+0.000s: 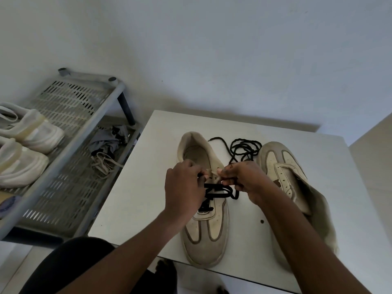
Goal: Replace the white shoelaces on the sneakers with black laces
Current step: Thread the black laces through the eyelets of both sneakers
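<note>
Lacing goes on at the near sneaker (206, 209), which lies on the white table (131, 204) with its toe toward the person. The left hand (182, 187) pinches the black lace (216, 190) at the left eyelet row, fingers together on it; the right hand (244, 177) is clamped on the lace at the right row, just beside the tongue. Several black crossings already sit over the lower eyelets, and the upper ones look empty, so this shoe seems roughly half done.

To do this step well, I would keep both ends even, pull each crossing snug before moving up, and feed the tip cleanly through the next hole without twisting the lace flat side over. The slack trails to a loose coil (244, 148) between the two shoes; it could snag, so draw it through steadily.

The second sneaker (280, 166) lies to the right with no lace, partly on a cloth (320, 217). A grey rack (70, 115) stands left of the table against a pale wall, holding a white pair (27, 145) above and, lower down, what may be the removed white laces (104, 164).
</note>
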Motion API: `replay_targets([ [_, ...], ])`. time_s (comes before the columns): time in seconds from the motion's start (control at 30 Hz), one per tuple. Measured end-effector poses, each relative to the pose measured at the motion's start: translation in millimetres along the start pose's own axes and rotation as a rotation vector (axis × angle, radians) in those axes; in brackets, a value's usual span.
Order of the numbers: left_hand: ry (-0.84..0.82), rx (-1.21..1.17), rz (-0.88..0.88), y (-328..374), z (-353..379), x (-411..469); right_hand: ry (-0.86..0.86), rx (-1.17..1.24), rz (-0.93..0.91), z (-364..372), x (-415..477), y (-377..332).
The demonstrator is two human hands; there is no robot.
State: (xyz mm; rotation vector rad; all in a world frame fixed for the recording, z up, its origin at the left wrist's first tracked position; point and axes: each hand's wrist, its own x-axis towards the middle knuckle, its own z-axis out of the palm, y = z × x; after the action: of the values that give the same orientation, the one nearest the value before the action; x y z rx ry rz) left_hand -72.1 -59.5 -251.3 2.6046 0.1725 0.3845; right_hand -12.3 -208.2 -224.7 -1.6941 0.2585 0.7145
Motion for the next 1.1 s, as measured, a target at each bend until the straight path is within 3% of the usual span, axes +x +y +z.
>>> replay_targets([
  [0.17,0.078,0.035,-0.007,2.6,11.2,-4.3,0.0,0.056,0.03,0.3,-0.7,1.9],
  [0.4,0.054,-0.004,-0.057,6.0,13.0,-1.9,0.004,0.049,0.025,1.3,-3.4,1.0],
  [1.1,0.046,0.209,0.119,8.2,5.1,1.6,0.02,-0.099,-0.055,4.2,-5.2,-5.2],
])
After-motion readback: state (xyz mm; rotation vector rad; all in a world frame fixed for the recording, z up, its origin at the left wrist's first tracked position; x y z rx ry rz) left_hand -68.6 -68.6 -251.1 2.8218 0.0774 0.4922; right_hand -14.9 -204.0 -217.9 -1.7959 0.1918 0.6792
